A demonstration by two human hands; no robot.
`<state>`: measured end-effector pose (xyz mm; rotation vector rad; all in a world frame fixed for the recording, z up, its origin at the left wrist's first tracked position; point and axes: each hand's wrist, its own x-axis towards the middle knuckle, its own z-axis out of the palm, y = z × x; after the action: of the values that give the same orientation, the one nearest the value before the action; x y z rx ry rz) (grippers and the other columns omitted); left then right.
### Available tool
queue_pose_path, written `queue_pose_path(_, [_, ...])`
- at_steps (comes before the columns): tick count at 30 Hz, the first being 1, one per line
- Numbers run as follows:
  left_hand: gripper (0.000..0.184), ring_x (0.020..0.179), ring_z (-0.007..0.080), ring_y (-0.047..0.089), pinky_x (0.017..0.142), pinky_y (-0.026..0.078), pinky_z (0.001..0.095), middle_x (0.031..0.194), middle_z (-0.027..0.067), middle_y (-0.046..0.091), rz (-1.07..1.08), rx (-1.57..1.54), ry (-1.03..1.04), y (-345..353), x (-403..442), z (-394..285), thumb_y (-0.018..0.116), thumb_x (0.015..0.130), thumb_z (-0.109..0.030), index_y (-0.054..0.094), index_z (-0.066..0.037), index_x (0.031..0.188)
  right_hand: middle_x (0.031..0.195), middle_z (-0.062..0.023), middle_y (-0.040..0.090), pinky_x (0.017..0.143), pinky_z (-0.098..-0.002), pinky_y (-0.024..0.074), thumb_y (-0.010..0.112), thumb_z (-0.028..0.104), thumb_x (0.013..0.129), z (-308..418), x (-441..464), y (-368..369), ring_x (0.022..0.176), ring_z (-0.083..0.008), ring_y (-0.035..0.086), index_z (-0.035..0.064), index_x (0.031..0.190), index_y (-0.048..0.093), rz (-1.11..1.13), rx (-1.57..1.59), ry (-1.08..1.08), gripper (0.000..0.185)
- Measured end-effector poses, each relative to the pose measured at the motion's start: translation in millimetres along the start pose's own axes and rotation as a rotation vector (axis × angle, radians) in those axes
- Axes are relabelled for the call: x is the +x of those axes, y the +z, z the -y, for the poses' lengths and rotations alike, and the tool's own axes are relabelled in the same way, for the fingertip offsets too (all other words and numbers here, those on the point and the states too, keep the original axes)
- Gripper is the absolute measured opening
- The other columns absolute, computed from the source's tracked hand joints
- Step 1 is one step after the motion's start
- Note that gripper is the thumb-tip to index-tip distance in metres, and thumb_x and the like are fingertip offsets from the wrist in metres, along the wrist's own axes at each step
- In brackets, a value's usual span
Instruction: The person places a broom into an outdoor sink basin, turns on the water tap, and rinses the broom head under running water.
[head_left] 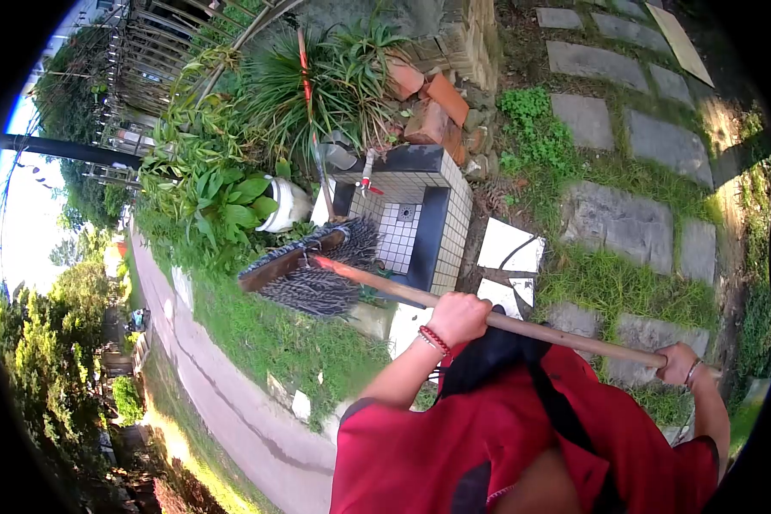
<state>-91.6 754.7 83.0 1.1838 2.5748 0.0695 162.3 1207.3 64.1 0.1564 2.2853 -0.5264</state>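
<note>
Both my hands grip a long wooden pole with a mop head (351, 236) of grey strands fixed to a wooden bar at its far end. My left hand (461, 317), with a red bead bracelet at the wrist, is wrapped round the middle of the mop handle (565, 337). Closer to the butt end, my right hand (677, 363) closes round the same handle. The mop head is held up in front of a small white-tiled basin (458, 218), overlapping its near left corner in view. A tap (367, 176) with a red lever stands over the basin.
A white bucket (293, 206) sits among leafy plants left of the basin. Another red-and-pale pole (305, 73) leans there. Terracotta bricks (433, 122) are stacked behind. Broken white slabs (510, 246) and stone pavers (617, 223) lie in grass; a concrete path (231, 394) runs left.
</note>
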Motion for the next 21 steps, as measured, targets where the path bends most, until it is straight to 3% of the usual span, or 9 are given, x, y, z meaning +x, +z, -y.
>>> queue_pose_path(8, [0.015, 0.077, 0.0324, 0.069, 0.068, 0.054, 0.0451, 0.076, 0.014, 0.069, 0.213, -0.011, 0.092, 33, 83, 23, 0.059, 0.074, -0.021, 0.071, -0.014, 0.08, 0.084, -0.01, 0.071, 0.078, -0.0379, 0.0546, 0.066, 0.015, 0.068, 14, -2, -5, 0.081, -0.0296, 0.068, 0.0174, 0.09, 0.073, -0.033, 0.175, 0.1, 0.023])
queue_pose_path(10, [0.017, 0.081, 0.0329, 0.069, 0.072, 0.055, 0.0437, 0.081, 0.0168, 0.07, 0.291, -0.06, 0.119, 36, 98, 33, 0.059, 0.075, -0.018, 0.072, -0.008, 0.079, 0.086, -0.0105, 0.072, 0.079, -0.0378, 0.0542, 0.065, 0.015, 0.07, 12, 8, -5, 0.083, -0.029, 0.068, 0.0164, 0.091, 0.073, -0.049, 0.193, 0.099, 0.023])
queue_pose_path(11, [0.016, 0.08, 0.032, 0.069, 0.07, 0.055, 0.0442, 0.081, 0.0133, 0.07, 0.279, -0.029, 0.131, 52, 105, 42, 0.06, 0.077, -0.025, 0.072, -0.014, 0.081, 0.086, -0.0105, 0.072, 0.079, -0.0378, 0.0542, 0.065, 0.015, 0.07, 15, 12, -5, 0.083, -0.029, 0.068, 0.0164, 0.091, 0.073, -0.056, 0.185, 0.101, 0.023])
queue_pose_path(14, [0.022, 0.081, 0.0321, 0.069, 0.071, 0.055, 0.0437, 0.083, 0.0134, 0.07, 0.265, -0.03, 0.151, 71, 117, 65, 0.062, 0.08, -0.033, 0.073, -0.013, 0.083, 0.087, -0.0104, 0.072, 0.079, -0.0373, 0.0543, 0.065, 0.017, 0.071, 23, 31, -11, 0.083, -0.0283, 0.068, 0.016, 0.092, 0.073, 0.015, 0.217, 0.129, 0.023])
queue_pose_path(21, [0.013, 0.081, 0.0303, 0.07, 0.07, 0.055, 0.0429, 0.082, 0.0135, 0.07, 0.217, -0.116, 0.156, 57, 136, 112, 0.063, 0.077, -0.021, 0.072, -0.011, 0.077, 0.083, -0.0106, 0.071, 0.077, -0.0375, 0.055, 0.066, 0.018, 0.07, 39, 76, -54, 0.08, -0.03, 0.068, 0.0172, 0.088, 0.073, 0.001, 0.143, 0.109, 0.019])
